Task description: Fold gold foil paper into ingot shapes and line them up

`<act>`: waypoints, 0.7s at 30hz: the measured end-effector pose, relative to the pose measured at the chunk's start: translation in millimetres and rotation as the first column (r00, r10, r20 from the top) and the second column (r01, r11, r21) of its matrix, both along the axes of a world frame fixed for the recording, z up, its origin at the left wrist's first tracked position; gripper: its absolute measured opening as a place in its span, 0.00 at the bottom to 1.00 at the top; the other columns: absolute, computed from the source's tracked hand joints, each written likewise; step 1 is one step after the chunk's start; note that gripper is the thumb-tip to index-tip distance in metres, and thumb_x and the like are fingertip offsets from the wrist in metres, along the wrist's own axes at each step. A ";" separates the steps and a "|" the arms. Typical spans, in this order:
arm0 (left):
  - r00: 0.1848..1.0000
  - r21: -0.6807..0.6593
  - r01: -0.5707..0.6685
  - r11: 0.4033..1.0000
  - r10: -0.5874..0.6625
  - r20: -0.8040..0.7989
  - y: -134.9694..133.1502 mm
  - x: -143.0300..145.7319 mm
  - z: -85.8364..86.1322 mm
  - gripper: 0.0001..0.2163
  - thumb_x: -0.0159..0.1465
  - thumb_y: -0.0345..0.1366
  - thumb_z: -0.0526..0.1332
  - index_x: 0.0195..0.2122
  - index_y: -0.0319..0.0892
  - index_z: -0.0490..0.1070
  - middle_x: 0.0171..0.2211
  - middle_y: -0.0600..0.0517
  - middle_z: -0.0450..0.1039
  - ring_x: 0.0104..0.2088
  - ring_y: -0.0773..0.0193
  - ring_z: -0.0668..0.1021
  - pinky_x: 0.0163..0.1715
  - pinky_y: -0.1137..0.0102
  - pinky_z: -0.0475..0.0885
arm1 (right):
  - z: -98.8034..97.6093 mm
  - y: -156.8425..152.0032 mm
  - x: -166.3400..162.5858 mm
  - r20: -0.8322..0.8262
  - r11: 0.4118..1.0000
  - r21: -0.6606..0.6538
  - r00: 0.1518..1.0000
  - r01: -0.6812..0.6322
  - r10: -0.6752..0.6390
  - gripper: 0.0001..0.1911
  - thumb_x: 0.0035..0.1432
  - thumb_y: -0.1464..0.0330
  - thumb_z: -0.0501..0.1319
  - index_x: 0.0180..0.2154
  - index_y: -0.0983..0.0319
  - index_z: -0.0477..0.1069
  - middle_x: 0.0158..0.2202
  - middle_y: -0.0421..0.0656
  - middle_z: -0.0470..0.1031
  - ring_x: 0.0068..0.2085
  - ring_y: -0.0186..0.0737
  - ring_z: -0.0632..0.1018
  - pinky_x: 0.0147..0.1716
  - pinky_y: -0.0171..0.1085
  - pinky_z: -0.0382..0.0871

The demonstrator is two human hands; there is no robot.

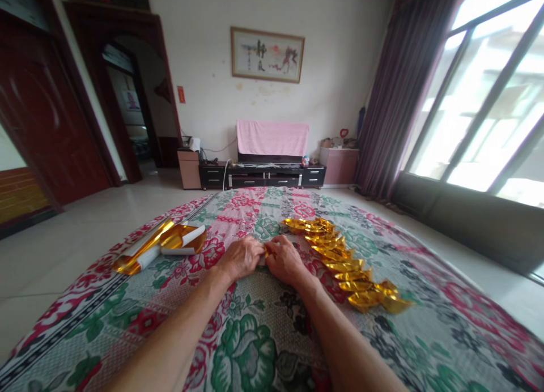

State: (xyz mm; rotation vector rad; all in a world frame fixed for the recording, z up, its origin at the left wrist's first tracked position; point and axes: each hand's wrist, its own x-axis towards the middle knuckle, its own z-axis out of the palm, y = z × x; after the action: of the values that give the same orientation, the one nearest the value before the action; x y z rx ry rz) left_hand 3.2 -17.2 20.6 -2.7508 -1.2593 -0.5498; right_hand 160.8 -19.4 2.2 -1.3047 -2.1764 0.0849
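My left hand (240, 258) and my right hand (284, 260) meet in the middle of a flowered cloth (255, 335), fingers curled and pinched together on a small piece of gold foil paper (266, 248) that mostly hides between them. A row of several folded gold foil pieces (340, 261) runs from behind my right hand toward the right. A stack of gold foil sheets (164, 243), some curled with white backs showing, lies to the left of my left hand.
The cloth covers a low surface in a tiled room. A dark TV stand (263, 175) with a pink cover stands at the far wall, a doorway (127, 109) at left, and large windows with purple curtains (403, 86) at right.
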 end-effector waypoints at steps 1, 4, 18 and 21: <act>0.999 -0.006 0.030 1.000 -0.030 -0.015 0.1 -1.5 0.1 0.11 0.58 0.30 0.50 0.30 0.43 0.73 0.30 0.51 0.74 0.36 0.65 0.72 0.42 0.71 0.65 | -0.3 0.3 0.1 0.000 1.000 0.003 1.000 0.000 0.000 0.10 0.49 0.75 0.52 0.31 0.61 0.71 0.36 0.45 0.68 0.41 0.37 0.67 0.42 0.33 0.60; 0.998 -0.026 0.061 0.998 -0.062 -0.022 0.1 -5.3 0.9 0.11 0.58 0.29 0.50 0.31 0.43 0.72 0.31 0.51 0.74 0.37 0.64 0.72 0.43 0.71 0.65 | -1.0 1.0 0.1 -0.005 1.000 0.015 1.000 -0.008 0.008 0.10 0.50 0.74 0.53 0.31 0.61 0.72 0.36 0.45 0.68 0.41 0.37 0.67 0.43 0.33 0.59; 0.999 0.038 -0.029 0.999 0.030 -0.043 -4.3 -6.4 7.2 0.11 0.53 0.28 0.53 0.27 0.43 0.75 0.29 0.51 0.76 0.34 0.62 0.73 0.39 0.69 0.67 | 2.2 -1.6 0.8 0.003 1.000 -0.003 1.000 0.006 -0.006 0.10 0.49 0.74 0.53 0.31 0.62 0.72 0.37 0.45 0.67 0.41 0.36 0.67 0.43 0.32 0.59; 0.993 0.033 -0.114 0.993 0.112 0.040 -4.2 -10.1 7.1 0.11 0.51 0.29 0.54 0.26 0.44 0.76 0.28 0.51 0.76 0.33 0.63 0.74 0.36 0.71 0.68 | 3.4 -1.7 0.3 0.013 1.000 -0.001 1.000 0.003 -0.003 0.10 0.49 0.74 0.53 0.32 0.62 0.72 0.38 0.45 0.68 0.41 0.36 0.68 0.43 0.32 0.60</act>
State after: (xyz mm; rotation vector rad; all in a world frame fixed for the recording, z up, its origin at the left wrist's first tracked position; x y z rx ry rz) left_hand -6.9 -21.4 27.7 -2.6330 -1.3898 -0.6105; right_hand 161.1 -21.2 5.6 -1.3121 -2.1861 0.0760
